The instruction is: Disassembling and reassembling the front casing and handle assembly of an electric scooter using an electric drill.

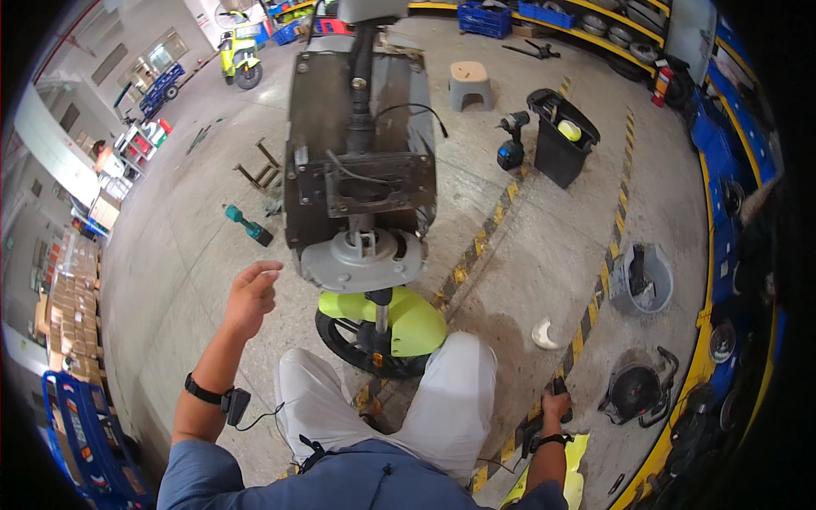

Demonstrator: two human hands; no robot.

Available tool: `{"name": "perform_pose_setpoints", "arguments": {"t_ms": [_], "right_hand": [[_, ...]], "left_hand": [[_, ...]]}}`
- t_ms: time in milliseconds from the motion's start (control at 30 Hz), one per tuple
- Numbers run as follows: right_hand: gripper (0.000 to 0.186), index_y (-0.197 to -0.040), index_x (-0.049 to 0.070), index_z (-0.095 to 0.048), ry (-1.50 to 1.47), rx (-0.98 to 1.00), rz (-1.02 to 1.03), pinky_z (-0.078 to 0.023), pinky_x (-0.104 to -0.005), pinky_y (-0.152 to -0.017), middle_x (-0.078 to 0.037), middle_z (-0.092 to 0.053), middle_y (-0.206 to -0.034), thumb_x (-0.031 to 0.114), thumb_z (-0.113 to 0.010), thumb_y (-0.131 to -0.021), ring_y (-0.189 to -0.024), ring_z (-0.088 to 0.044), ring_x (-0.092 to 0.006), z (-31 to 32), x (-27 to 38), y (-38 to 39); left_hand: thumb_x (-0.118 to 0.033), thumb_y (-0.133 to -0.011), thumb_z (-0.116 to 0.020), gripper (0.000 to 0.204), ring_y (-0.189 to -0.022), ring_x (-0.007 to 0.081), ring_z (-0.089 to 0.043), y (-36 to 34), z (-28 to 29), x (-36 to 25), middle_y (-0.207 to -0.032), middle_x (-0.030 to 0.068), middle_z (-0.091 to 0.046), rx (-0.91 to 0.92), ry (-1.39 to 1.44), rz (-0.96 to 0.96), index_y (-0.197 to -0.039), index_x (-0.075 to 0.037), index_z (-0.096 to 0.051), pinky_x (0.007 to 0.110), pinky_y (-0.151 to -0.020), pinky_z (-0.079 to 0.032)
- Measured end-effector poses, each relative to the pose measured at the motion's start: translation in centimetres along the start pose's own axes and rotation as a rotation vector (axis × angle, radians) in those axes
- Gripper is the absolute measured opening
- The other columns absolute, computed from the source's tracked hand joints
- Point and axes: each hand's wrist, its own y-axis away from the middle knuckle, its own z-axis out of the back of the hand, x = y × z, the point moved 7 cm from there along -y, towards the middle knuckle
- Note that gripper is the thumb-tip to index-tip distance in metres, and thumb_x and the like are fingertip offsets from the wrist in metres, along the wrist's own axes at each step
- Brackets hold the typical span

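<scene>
Raised beside the left side of a partly stripped scooter front [361, 170] is my left hand [253, 299]. Its fingers are curled, thumb and forefinger close together; any small thing in them is too small to make out. Low on my right, my right hand [556, 406] is wrapped round a black power tool [558, 387], partly hidden by the hand. Between my knees and the grey metal body stands the scooter's front wheel [342, 342] under a lime-green mudguard [416, 321]. A loose black cable [438, 121] sticks out from the body's right side.
A lime-green panel [575, 472] lies beside my right forearm. Around me on the floor are a teal power tool [246, 223], a blue-black power drill [512, 143], a black bin [563, 157], a grey bucket [643, 297] and a stool [471, 85]. Shelving [710, 280] lines the right.
</scene>
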Motion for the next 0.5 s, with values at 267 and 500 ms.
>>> {"name": "perform_pose_setpoints", "arguments": {"t_ms": [267,500], "right_hand": [[0.08,-0.123,-0.007,-0.045,-0.271,-0.228,-0.124,-0.045,-0.0531,-0.1,-0.026,-0.053,-0.122,0.025,-0.09,-0.065,-0.118,-0.053,-0.0462,-5.5,-9.7,2.4],[0.054,-0.103,-0.005,-0.07,-0.161,-0.362,-0.238,-0.051,-0.0499,-0.091,-0.025,-0.071,-0.108,0.029,-0.087,-0.065,-0.1,-0.067,-0.0426,-1.1,-3.5,2.7]], "left_hand": [[-0.019,-0.097,-0.066,0.03,-0.05,0.002,-0.028,0.3,-4.8,-1.3,-0.057,-0.0096,-0.04,-0.039,-0.792,-0.179,-0.122,-0.003,-0.059,0.025,-0.047,-0.021],[-0.021,-0.089,-0.076,0.026,-0.048,0.0064,-0.036,-0.4,-11.1,-2.3,-0.051,0.0006,-0.043,-0.071,-1.274,-0.498,-0.104,0.0,-0.069,0.029,-0.046,-0.03]]}}
